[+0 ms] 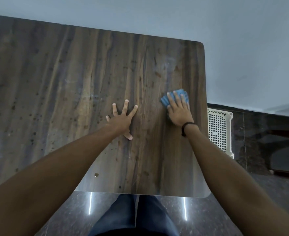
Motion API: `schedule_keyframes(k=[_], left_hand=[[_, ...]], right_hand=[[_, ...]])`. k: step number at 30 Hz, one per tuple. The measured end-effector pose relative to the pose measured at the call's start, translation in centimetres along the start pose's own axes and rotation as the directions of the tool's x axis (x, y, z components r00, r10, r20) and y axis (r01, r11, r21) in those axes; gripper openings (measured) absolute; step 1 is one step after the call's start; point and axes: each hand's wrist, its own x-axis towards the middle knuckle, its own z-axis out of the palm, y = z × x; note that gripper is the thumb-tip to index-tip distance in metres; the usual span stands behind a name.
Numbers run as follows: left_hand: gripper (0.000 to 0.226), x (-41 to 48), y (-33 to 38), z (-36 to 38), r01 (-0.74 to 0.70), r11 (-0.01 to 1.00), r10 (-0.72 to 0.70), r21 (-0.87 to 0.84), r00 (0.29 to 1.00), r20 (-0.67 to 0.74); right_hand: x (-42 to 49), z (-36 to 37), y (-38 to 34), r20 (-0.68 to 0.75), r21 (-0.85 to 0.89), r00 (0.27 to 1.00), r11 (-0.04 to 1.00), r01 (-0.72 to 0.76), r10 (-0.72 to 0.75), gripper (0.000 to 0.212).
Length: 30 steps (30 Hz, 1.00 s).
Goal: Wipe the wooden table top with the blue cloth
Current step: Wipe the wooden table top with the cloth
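A grey wall (191,17) backed the wooden worktop (72,82). The right grip (178,110) lay flat with fingers straight, pressing the blue cloth (164,100) near the right edge. The cloth looked soft and light, best pinned under the palm. The left grip (120,120) rested spread nearby.

The surface (72,82) is showing streaky brown wood grain, faintly shiny. The blue cloth (165,101) is looking soft and ribbed. The floor (68,215) is gleaming, dark speckled stone.
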Motion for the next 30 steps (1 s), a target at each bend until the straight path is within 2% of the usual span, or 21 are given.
schedule_keyframes(k=[3,6,8,10,12,15,17,18,20,24,26,30], left_hand=[[0.143,0.2,-0.2,0.1,-0.001,1.000,0.001,-0.006,1.000,0.003],[0.144,0.6,-0.3,0.2,-0.006,1.000,0.006,0.005,1.000,-0.002],[0.144,0.7,-0.2,0.2,0.001,1.000,-0.001,0.007,1.000,0.002],[0.144,0.7,0.0,0.2,0.001,1.000,-0.002,0.016,1.000,0.006],[0.144,0.8,0.0,0.1,0.004,1.000,-0.004,0.014,1.000,0.017],[0.144,0.5,0.1,-0.2,0.018,1.000,-0.018,0.021,0.999,0.032],[0.143,0.4,0.2,-0.3,0.013,1.000,-0.014,0.023,0.999,0.031],[0.142,0.4,0.2,-0.3,0.009,1.000,-0.010,0.021,0.999,0.033],[0.142,0.3,0.2,-0.2,-0.001,1.000,0.000,0.016,1.000,0.027],[0.142,0.3,0.3,-0.4,0.003,1.000,-0.003,0.017,1.000,0.017],[0.141,0.4,0.4,-0.4,0.002,1.000,-0.003,0.024,1.000,0.021],[0.140,1.4,0.5,-0.8,0.013,1.000,-0.013,0.018,1.000,0.026]], right_hand=[[0.7,0.1,-1.2,-0.009,0.048,0.999,0.997,-0.052,0.052,0.058],[-4.8,2.2,-1.7,0.043,-0.041,0.985,0.984,0.171,-0.170,0.059],[-7.9,2.7,-0.7,0.136,-0.069,0.938,0.941,0.332,-0.320,0.058],[-6.4,1.8,0.8,0.146,-0.126,0.914,0.909,0.397,-0.379,0.057],[-2.0,0.5,1.6,0.061,-0.167,0.948,0.933,0.318,-0.312,0.056],[5.0,-2.1,1.7,0.012,-0.052,0.997,0.996,0.075,-0.075,0.056],[6.7,-2.2,1.1,0.005,0.027,1.000,1.000,-0.006,0.005,0.058],[6.3,-1.8,0.4,-0.003,0.051,1.000,0.999,-0.015,0.015,0.058],[3.2,-0.1,-0.8,-0.026,0.004,0.997,0.998,0.067,-0.067,0.057],[-0.6,0.9,0.3,0.078,-0.092,0.961,0.958,0.272,-0.265,0.055],[2.5,-0.3,1.5,0.023,-0.137,0.967,0.957,0.255,-0.254,0.054],[10.1,-3.3,1.8,-0.044,-0.022,0.996,0.997,0.072,-0.072,0.054]])
